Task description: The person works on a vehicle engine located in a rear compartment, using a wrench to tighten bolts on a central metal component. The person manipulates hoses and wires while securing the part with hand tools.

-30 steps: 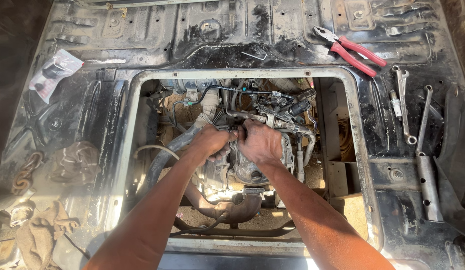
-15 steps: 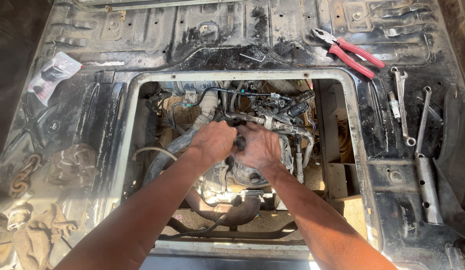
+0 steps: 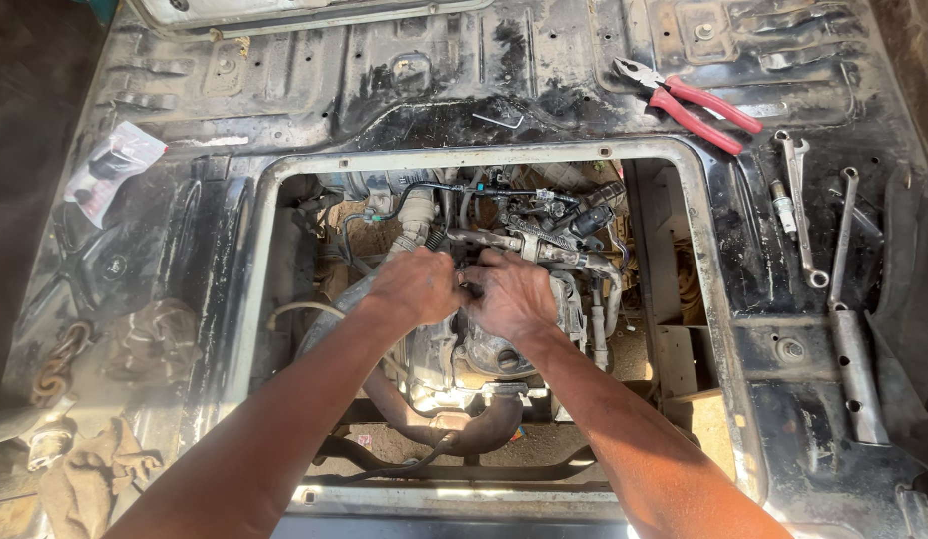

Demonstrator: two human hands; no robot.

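**Both hands deep in the engine bay**

Red-handled pliers (image 3: 692,100), wrenches (image 3: 821,215) and a socket tube (image 3: 855,371) lie on the grimy floor panel (image 3: 484,60) right of the opening. Hoses (image 3: 416,215) crowd the engine (image 3: 484,354). The left hand (image 3: 416,286) and right hand (image 3: 511,294) meet atop it, fingers curled around a hidden part.

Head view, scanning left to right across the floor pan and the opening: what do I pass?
Clear plastic bag → left hand → right hand → red-handled pliers → spanners → metal tube.
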